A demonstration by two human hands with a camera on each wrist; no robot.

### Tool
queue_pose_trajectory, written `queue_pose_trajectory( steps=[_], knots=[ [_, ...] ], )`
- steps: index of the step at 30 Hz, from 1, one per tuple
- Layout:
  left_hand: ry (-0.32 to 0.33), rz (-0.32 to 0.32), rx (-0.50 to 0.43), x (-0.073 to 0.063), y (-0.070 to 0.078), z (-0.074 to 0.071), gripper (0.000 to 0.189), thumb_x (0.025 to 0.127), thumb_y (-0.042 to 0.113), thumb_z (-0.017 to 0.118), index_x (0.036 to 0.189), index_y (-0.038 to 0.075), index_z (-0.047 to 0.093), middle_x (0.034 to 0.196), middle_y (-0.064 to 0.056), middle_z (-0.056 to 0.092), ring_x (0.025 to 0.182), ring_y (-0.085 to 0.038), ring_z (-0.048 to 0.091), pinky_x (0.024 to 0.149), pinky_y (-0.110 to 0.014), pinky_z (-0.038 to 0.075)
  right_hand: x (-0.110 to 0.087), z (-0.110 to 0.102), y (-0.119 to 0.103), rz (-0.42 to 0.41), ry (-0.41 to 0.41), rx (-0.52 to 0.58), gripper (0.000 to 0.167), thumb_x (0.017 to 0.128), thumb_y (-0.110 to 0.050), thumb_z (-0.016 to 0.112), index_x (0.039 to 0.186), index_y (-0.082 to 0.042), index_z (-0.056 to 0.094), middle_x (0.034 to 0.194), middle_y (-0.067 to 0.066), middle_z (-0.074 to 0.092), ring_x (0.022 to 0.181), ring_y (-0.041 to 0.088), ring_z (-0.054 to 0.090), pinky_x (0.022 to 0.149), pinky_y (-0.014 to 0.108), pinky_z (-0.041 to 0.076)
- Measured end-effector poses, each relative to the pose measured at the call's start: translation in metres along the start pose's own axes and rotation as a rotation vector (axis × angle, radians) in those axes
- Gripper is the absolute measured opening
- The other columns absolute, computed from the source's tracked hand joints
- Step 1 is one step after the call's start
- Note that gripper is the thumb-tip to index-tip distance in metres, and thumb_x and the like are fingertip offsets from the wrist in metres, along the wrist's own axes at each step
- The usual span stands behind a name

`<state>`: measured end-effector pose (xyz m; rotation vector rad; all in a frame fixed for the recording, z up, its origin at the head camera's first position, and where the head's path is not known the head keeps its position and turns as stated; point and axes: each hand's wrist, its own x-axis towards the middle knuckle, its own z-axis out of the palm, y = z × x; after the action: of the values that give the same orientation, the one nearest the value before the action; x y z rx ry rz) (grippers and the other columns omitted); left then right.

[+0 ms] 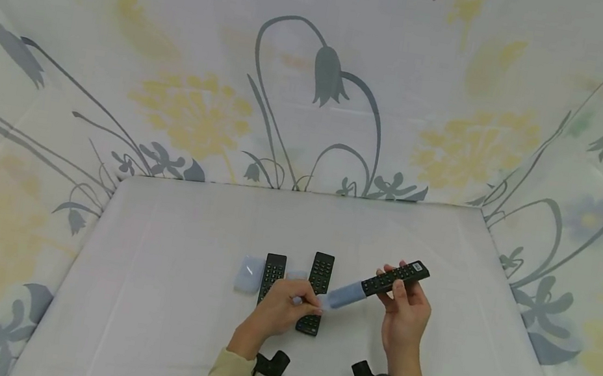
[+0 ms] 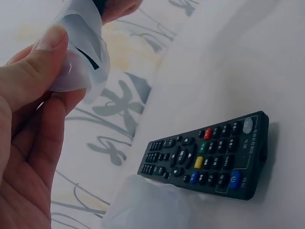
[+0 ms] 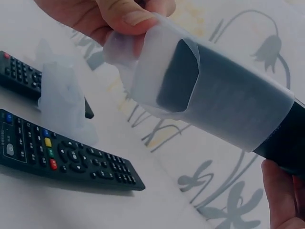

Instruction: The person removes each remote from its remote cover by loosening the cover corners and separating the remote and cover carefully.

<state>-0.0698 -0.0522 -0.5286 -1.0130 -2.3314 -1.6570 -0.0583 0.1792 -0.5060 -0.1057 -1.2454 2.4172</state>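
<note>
My right hand [image 1: 405, 316] grips a black remote control [image 1: 396, 278] by its upper half, buttons facing up, raised over the table. A thin, translucent bluish plastic sleeve [image 1: 348, 295] covers the remote's other half. My left hand [image 1: 282, 307] pinches the loose end of that sleeve between thumb and fingers. In the right wrist view, the remote's dark end shows through the sleeve [image 3: 238, 100], whose crumpled end reaches past it. Under the left hand, a second remote [image 1: 320, 273] lies on the table, and a third remote [image 1: 274, 267], partly hidden by that hand, lies left of it.
A flat bluish plastic packet [image 1: 249, 275] lies left of the third remote. Crumpled translucent plastic [image 3: 62, 95] sits between the two lying remotes. The white table [image 1: 169, 312] meets flower-printed cloth walls [image 1: 309, 137] at the back and sides.
</note>
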Motion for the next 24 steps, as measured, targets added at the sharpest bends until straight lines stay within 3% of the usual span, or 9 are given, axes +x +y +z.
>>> queue_pose_trajectory(
  steps=[7,12,17,20,24],
  knots=[
    [-0.056,-0.01,0.033,0.0,0.007,-0.002,0.015,0.078,0.006,0.082,0.081,0.013,0.069,0.08,0.003,0.068,0.072,-0.004,0.06,0.063,-0.02,0.048,0.002,-0.008,0.002,0.038,-0.04,0.05,0.033,0.1,0.004,0.053,0.132,0.013,0.049,0.109,0.02,0.067,0.101,0.031,0.07,0.084,0.04,0.054],
    [-0.082,-0.015,0.073,-0.005,0.012,-0.002,0.016,0.078,0.007,0.083,0.084,0.015,0.071,0.082,0.006,0.067,0.074,-0.001,0.059,0.062,-0.019,0.048,0.003,-0.011,0.001,0.058,-0.234,0.091,0.043,0.102,0.009,0.043,0.141,0.021,0.032,0.116,0.019,0.066,0.108,0.031,0.067,0.088,0.039,0.054],
    [-0.053,0.017,0.095,-0.002,0.015,-0.002,0.019,0.077,0.01,0.085,0.089,0.014,0.071,0.087,0.005,0.066,0.077,-0.011,0.061,0.066,-0.031,0.052,0.007,-0.009,0.0,0.096,-0.399,0.06,0.041,0.105,0.004,0.038,0.146,0.009,0.037,0.127,0.017,0.061,0.118,0.03,0.062,0.096,0.038,0.05],
    [-0.037,-0.104,0.079,0.006,0.017,0.001,0.024,0.084,0.022,0.082,0.103,0.012,0.07,0.093,0.002,0.066,0.083,-0.016,0.061,0.073,-0.036,0.053,0.007,-0.007,0.001,0.137,-0.445,0.074,0.041,0.107,0.0,0.035,0.148,0.005,0.037,0.129,0.016,0.059,0.121,0.029,0.06,0.098,0.037,0.048],
    [-0.083,-0.385,0.027,0.012,0.019,0.007,0.037,0.094,0.038,0.07,0.118,0.01,0.068,0.098,0.004,0.065,0.083,-0.01,0.057,0.073,-0.03,0.05,0.001,-0.004,0.002,0.195,-0.462,0.128,0.045,0.109,-0.006,0.027,0.152,0.006,0.024,0.133,0.014,0.057,0.125,0.026,0.057,0.101,0.035,0.046]
  ],
)
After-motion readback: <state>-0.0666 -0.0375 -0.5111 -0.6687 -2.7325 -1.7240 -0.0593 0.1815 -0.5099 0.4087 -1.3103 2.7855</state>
